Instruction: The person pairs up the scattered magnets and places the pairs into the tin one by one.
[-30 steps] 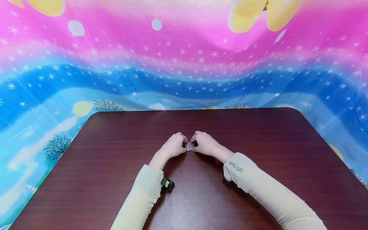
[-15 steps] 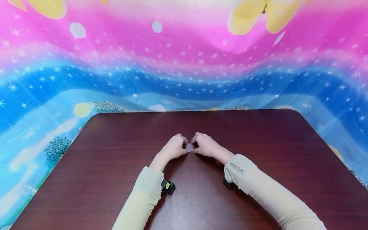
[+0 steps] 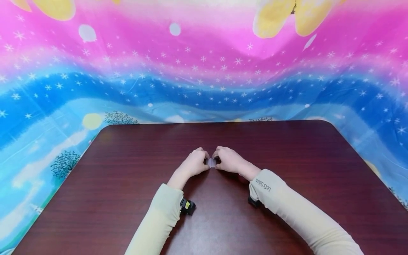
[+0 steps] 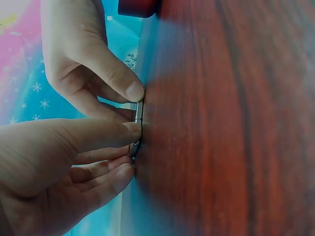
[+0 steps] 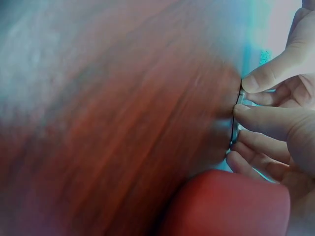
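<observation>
Silvery small pieces [image 3: 213, 163] meet between left grip [image 3: 193, 163] and right grip [image 3: 230, 161], each pinching one, bench [image 3: 210, 226] beneath.

From above, well back, the head view looks forward and down the bench [image 3: 207, 223]; the wrist views, low and close, both take in left grip [image 3: 195, 163] and right grip [image 3: 231, 161].

Cream sleeves [image 3: 156, 216], dark lettering [image 3: 263, 185] near right cuff [image 3: 267, 175], black left-wrist device [image 3: 191, 209], yellow label [image 3: 187, 204]
</observation>
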A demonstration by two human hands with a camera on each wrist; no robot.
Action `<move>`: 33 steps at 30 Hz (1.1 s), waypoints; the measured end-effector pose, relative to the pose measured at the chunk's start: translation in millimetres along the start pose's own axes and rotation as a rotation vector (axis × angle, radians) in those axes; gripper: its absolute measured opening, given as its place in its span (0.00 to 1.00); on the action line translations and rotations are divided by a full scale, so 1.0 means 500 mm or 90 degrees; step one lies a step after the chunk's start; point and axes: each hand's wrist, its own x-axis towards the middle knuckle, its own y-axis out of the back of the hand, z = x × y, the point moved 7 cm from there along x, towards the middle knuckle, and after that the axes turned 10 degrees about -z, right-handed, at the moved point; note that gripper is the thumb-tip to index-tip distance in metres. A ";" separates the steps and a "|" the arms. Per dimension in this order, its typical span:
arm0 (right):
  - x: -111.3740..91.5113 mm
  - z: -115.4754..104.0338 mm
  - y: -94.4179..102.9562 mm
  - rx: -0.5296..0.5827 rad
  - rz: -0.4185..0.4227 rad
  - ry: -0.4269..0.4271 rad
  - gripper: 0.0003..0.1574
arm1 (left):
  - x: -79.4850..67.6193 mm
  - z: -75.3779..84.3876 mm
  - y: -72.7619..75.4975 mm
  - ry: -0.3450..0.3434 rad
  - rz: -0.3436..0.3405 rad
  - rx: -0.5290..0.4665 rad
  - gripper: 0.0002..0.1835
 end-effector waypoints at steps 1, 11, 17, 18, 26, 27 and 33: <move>0.000 0.001 0.000 0.002 0.000 -0.002 0.17 | 0.000 -0.001 -0.001 0.002 -0.001 -0.001 0.14; -0.006 0.014 0.002 0.040 -0.020 -0.029 0.22 | -0.001 0.001 0.001 0.004 -0.008 0.014 0.15; -0.020 0.030 0.003 0.094 -0.029 -0.042 0.23 | 0.001 0.007 0.001 -0.005 -0.007 0.022 0.17; -0.022 0.032 0.003 0.100 -0.030 -0.042 0.22 | 0.002 0.008 0.001 -0.007 -0.008 0.023 0.18; -0.048 0.050 0.007 0.142 -0.033 -0.050 0.21 | 0.004 0.019 -0.003 -0.026 -0.028 0.037 0.19; -0.052 0.052 0.008 0.148 -0.033 -0.052 0.21 | 0.004 0.020 -0.003 -0.027 -0.029 0.040 0.19; -0.076 0.058 0.013 0.161 -0.025 -0.048 0.22 | 0.006 0.020 -0.003 -0.027 -0.026 0.043 0.16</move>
